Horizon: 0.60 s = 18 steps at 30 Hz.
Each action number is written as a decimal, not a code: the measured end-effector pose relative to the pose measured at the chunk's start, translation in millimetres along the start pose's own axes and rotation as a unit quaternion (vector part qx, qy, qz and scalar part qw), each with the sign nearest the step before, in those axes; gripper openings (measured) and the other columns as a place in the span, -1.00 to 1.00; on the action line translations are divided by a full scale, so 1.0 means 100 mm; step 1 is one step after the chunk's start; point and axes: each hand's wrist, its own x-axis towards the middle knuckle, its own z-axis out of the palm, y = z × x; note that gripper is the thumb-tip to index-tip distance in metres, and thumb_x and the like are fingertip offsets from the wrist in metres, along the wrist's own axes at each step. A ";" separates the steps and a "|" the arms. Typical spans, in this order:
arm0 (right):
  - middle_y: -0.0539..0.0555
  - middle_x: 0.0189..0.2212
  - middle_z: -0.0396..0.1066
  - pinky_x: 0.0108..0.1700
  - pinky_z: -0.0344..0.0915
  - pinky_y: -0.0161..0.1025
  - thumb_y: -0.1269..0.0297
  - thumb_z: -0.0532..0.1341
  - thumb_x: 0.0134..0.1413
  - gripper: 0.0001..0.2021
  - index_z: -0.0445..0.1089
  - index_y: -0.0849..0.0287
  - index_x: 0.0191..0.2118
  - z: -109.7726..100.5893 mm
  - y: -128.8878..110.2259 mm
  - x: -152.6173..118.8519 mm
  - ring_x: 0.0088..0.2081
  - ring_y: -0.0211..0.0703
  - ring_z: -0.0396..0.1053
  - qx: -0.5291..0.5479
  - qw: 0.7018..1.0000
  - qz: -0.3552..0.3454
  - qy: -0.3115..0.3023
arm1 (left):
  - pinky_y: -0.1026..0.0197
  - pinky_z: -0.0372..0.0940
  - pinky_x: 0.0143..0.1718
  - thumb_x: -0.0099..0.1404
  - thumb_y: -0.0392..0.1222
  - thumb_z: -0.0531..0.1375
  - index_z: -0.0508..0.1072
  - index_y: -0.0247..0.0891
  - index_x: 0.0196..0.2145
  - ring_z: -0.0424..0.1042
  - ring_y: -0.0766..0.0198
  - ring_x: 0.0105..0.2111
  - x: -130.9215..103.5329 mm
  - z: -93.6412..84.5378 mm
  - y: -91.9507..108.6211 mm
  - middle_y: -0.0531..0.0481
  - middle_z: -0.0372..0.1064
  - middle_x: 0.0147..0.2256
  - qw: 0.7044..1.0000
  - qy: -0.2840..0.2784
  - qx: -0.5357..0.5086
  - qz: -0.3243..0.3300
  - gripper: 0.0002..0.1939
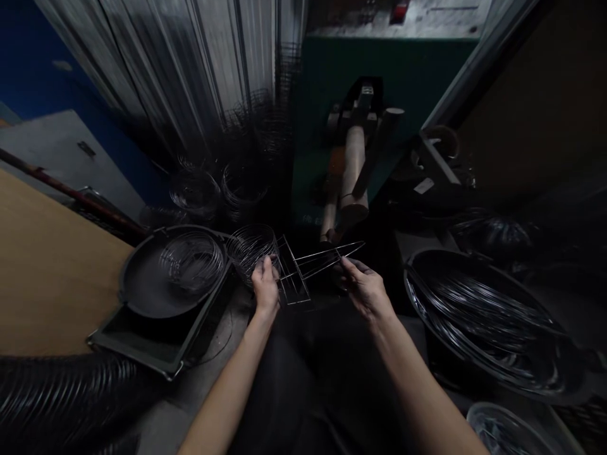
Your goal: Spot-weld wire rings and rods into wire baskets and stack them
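Wire frame (303,277) — apparently being positioned; right fingers (349,265) pinch its narrow end, left fingers (266,268) curled, hold cannot be told. Next move likely needs steady support.

two hands: one left hand (266,287), at seven o'clock, one right hand (367,291), at four. at least one wire frame (296,268), at six. one round pan (142,278) and one tray (135,341), at eight. at least two wire coils (194,196), at ten. one green machine (325,76), at one. one large basin (411,296) and one small tub (490,407), near four.
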 end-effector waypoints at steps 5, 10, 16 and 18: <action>0.00 -0.54 0.40 -0.62 0.18 -0.50 0.28 0.52 -0.57 -0.61 0.43 0.28 -0.48 0.02 -0.01 0.00 -0.54 -0.38 0.33 0.012 1.000 0.012 -0.002 | 0.39 -0.14 -0.66 0.13 0.15 0.18 0.42 -0.33 -0.32 -0.08 0.50 -0.70 0.02 0.00 0.00 0.23 -0.08 -0.70 1.000 -0.001 -0.012 -0.009 -0.57; -0.01 -0.55 0.38 -0.61 0.18 -0.47 0.31 0.49 -0.53 -0.64 0.42 0.26 -0.48 0.05 -0.03 -0.02 -0.55 -0.36 0.32 0.012 1.000 0.012 0.003 | 0.38 -0.14 -0.66 0.15 0.17 0.16 0.42 -0.34 -0.33 -0.08 0.49 -0.70 0.04 0.01 0.00 0.22 -0.06 -0.71 1.000 -0.012 -0.007 -0.001 -0.56; 0.01 -0.56 0.38 -0.63 0.16 -0.44 0.28 0.48 -0.51 -0.64 0.40 0.25 -0.47 0.07 -0.04 -0.02 -0.56 -0.33 0.30 -0.003 1.000 0.001 0.009 | 0.37 -0.14 -0.65 0.16 0.13 0.17 0.42 -0.34 -0.32 -0.08 0.49 -0.69 0.07 0.03 0.03 0.22 -0.07 -0.70 1.000 -0.015 -0.009 -0.002 -0.58; 0.01 -0.56 0.38 -0.62 0.18 -0.43 0.26 0.47 -0.48 -0.65 0.39 0.24 -0.47 0.07 -0.03 -0.01 -0.55 -0.32 0.32 -0.009 1.000 -0.009 0.005 | 0.37 -0.14 -0.65 0.16 0.13 0.17 0.42 -0.34 -0.31 -0.08 0.49 -0.69 0.07 0.04 0.04 0.22 -0.07 -0.70 1.000 -0.018 -0.008 -0.006 -0.58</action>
